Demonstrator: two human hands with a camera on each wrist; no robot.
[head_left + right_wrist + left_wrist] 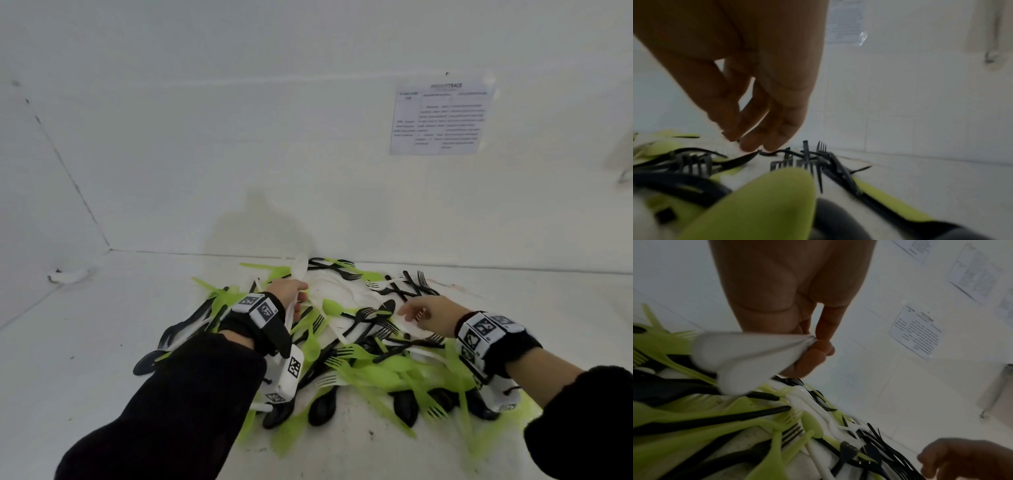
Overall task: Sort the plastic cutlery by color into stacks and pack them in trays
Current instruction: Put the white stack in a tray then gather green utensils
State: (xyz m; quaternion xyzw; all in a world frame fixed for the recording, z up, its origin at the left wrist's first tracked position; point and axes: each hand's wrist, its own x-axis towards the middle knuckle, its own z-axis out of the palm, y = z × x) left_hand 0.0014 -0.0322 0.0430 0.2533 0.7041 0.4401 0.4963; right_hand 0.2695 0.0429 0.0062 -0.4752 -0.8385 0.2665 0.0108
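Observation:
A mixed pile of green, black and white plastic cutlery (pixel 356 346) covers the white table. My left hand (pixel 291 289) is over the pile's left back part and pinches the handles of a few white spoons (pixel 740 356); their bowls fan out toward the camera in the left wrist view. My right hand (pixel 423 313) hovers over the pile's right side with fingers (pixel 754 134) loosely extended downward, fingertips just above black forks (pixel 803 160) and a white piece. It holds nothing. Green spoons (pixel 764 201) lie close below the right wrist.
The white wall rises right behind the pile, with a printed sheet (pixel 442 118) taped on it. Another wall closes the left side at the corner (pixel 106 248). Bare table (pixel 85 342) lies to the left and in front of the pile. No trays are in view.

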